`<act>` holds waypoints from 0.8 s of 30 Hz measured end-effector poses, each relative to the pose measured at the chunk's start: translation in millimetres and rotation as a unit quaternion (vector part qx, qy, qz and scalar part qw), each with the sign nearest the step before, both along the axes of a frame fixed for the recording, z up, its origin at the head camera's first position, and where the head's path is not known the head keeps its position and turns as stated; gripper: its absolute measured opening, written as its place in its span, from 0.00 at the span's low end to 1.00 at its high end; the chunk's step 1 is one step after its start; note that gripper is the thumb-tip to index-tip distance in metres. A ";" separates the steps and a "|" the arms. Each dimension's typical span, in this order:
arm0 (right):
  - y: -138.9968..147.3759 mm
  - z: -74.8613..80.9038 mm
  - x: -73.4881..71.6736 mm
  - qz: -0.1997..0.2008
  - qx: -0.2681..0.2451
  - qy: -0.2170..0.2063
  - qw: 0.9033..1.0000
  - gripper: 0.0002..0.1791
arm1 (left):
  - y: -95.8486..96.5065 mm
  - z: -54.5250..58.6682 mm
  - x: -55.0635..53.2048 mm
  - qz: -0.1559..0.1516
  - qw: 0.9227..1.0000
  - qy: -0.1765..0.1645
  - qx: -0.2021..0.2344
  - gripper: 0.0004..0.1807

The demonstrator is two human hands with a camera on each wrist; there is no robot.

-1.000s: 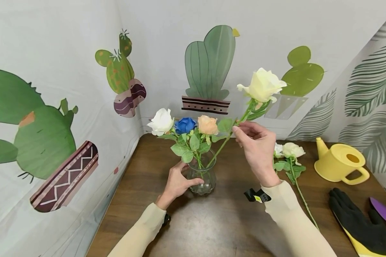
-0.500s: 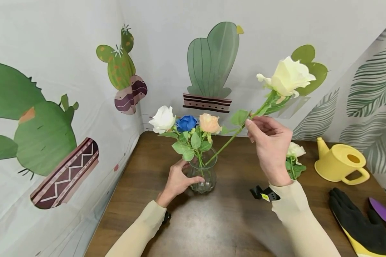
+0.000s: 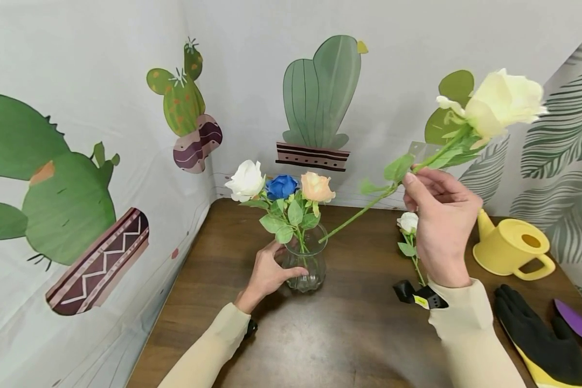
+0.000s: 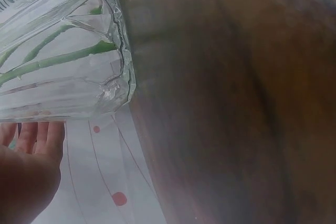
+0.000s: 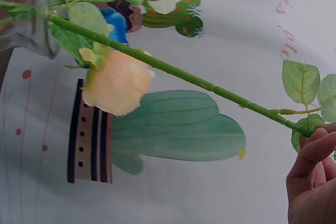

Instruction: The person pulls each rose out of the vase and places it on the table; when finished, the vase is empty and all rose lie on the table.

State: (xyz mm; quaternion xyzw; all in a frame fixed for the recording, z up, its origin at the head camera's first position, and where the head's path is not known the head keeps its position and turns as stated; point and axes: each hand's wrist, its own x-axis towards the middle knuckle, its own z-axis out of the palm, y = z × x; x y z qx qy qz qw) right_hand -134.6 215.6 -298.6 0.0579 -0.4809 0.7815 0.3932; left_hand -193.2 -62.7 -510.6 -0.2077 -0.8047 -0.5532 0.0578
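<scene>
Clear-glass fluted vase (image 3: 315, 271) stands on a brown wood-grain table (image 3: 325, 339), left hand (image 3: 269, 272) curved round it; right hand (image 3: 441, 226) pinches the slim green stem (image 3: 359, 214) of a ruffled cream rose (image 3: 504, 102), lower end beside the rim.

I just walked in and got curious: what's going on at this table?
A person's right hand pinches the green stem of a large cream rose, the stem's lower end at the mouth of a clear glass vase; whether it sits inside the rim is hard to tell. The left hand holds the vase by its side. A white rose, a blue rose and a peach rose stand in it. Another white rose lies on the dark brown wooden table, left of a yellow watering can.
</scene>
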 end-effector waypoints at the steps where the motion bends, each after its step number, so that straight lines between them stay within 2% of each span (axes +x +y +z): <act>1: 2.0 1.3 1.4 0.001 -0.007 0.009 1.000 0.04 | 0.2 0.0 0.0 -0.002 1.000 -0.001 0.002 0.45; 7: 14.4 9.9 9.9 0.007 -0.045 0.047 0.998 0.05 | 0.8 0.3 0.0 -0.003 1.000 0.003 0.003 0.44; 12: 27.1 13.9 16.4 0.000 -0.024 0.033 0.999 0.05 | 1.1 1.8 0.3 0.000 1.000 0.001 0.008 0.43; 15: 35.1 12.7 19.2 0.002 0.007 -0.008 1.000 0.05 | 0.7 2.1 0.6 -0.001 1.000 0.001 0.010 0.43; 17: 39.9 9.8 20.6 0.002 0.030 -0.056 0.998 0.05 | 0.0 1.8 1.0 -0.003 1.000 0.002 0.009 0.43; 20: 48.4 1.5 21.4 -0.001 0.089 -0.142 0.986 0.05 | -0.4 1.2 1.8 -0.005 1.000 0.004 0.010 0.43; 24: 63.0 -15.2 18.6 0.031 0.150 -0.217 0.964 0.06 | -0.5 0.3 1.6 -0.006 1.000 0.000 0.009 0.44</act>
